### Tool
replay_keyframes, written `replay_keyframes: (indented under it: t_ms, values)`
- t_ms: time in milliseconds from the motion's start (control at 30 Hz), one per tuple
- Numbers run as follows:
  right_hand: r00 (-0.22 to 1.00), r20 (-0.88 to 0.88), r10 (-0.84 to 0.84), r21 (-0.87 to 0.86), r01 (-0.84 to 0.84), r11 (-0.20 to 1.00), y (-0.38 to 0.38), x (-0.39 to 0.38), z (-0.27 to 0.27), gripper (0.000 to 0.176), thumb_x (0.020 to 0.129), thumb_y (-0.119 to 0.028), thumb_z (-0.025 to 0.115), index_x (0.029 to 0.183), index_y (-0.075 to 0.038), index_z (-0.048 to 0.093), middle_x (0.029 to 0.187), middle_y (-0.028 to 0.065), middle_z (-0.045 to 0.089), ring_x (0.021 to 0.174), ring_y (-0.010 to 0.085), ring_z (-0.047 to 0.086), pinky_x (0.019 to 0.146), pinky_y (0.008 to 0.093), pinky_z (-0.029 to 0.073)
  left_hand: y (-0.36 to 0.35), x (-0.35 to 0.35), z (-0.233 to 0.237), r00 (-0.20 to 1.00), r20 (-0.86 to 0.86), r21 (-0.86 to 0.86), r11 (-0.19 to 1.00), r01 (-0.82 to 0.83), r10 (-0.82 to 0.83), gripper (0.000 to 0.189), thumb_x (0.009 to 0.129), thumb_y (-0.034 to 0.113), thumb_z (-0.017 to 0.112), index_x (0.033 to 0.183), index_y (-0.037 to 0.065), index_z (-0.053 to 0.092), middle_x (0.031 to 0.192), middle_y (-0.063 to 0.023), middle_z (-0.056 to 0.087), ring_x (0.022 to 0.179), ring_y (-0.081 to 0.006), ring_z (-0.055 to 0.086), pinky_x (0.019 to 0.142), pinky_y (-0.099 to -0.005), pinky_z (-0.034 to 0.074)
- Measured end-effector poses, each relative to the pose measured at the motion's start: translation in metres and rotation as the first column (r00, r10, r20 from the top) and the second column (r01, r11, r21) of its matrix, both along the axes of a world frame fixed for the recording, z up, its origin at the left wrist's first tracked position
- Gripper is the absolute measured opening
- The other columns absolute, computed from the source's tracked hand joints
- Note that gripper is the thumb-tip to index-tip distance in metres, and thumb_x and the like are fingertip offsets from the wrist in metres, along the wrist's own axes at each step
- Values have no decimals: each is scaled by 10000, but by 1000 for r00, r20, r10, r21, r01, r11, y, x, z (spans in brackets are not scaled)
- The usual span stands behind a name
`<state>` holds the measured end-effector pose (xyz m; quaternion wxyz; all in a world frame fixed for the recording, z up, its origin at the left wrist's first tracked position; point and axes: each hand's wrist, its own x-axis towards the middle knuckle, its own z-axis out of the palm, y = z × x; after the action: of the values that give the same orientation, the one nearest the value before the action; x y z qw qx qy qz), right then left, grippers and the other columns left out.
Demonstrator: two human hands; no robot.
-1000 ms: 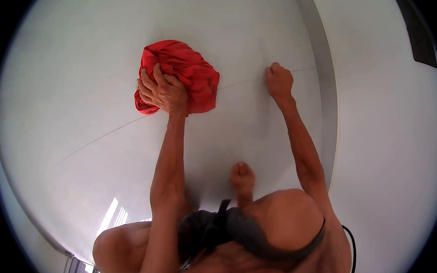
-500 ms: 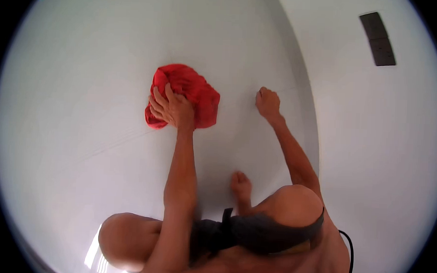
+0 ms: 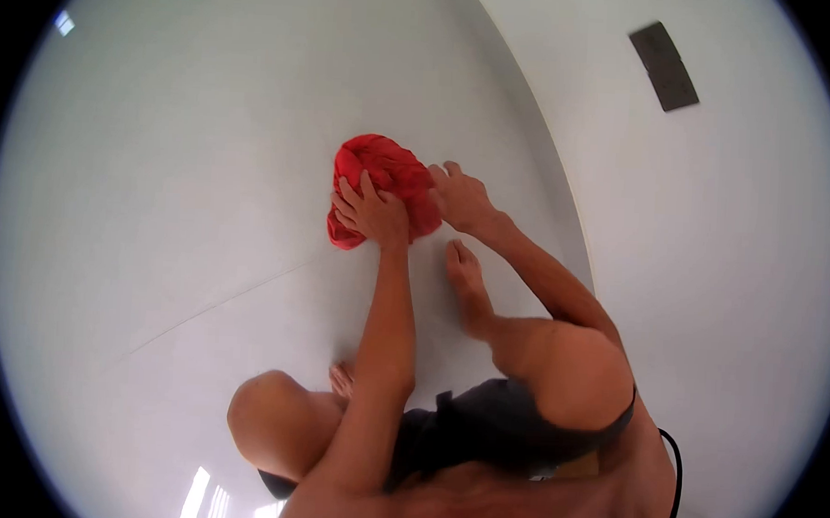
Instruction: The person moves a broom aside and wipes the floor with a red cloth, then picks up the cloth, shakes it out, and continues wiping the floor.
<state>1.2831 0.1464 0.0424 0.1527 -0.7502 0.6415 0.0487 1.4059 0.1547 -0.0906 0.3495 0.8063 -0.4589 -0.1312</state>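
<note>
A crumpled red cloth (image 3: 382,156) lies bunched on the pale floor, near the middle of the head view. My left hand (image 3: 377,211) presses on its lower part from above, fingers spread over the folds. At the cloth's right edge is my right hand (image 3: 459,198), its fingers reaching toward the fabric and a little apart. Its fingertips overlap the cloth's edge in this view and are slightly blurred.
My bare foot (image 3: 465,270) stands just below the cloth, with my bent knees nearer me. On the right, the white wall (image 3: 572,62) meets the floor and carries a dark socket plate (image 3: 664,66). A black cable (image 3: 674,474) hangs at the lower right.
My right hand has moved left from beside the wall to the cloth's edge, its fist loosening. The foot has come forward toward the cloth. My left hand stays on the cloth as the view shifts.
</note>
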Motion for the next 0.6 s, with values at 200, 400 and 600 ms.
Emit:
replay_keyframes:
  t_ms: [200, 400, 600]
  values:
    - [991, 25, 129, -181, -122, 976, -20, 21, -68, 588, 976, -276, 677, 1503, -88, 494, 1554, 287, 446, 1042, 425, 670, 843, 510, 591, 7, 13, 3, 977, 123, -22, 983, 180, -176, 460, 943, 206, 646, 1403, 193, 660, 1592, -146, 451, 1469, -447, 367, 1150, -605, 306]
    - [939, 86, 334, -460, -260, 849, -18, 27, -100, 565, 895, -203, 725, 1430, -87, 584, 1575, 230, 460, 974, 358, 650, 777, 437, 597, 18, 40, 13, 910, 253, 31, 943, 332, -329, 461, 948, 212, 648, 1408, 178, 650, 1575, -159, 464, 1440, -434, 397, 1120, -588, 331]
    - [923, 259, 285, -432, -153, 889, -17, 36, -105, 515, 875, -124, 697, 1375, -31, 617, 1511, 208, 549, 887, 333, 656, 741, 432, 588, 13, 38, 8, 887, 278, 63, 929, 365, -368, 470, 941, 175, 654, 1410, 175, 644, 1570, -161, 477, 1409, -427, 433, 1105, -587, 346]
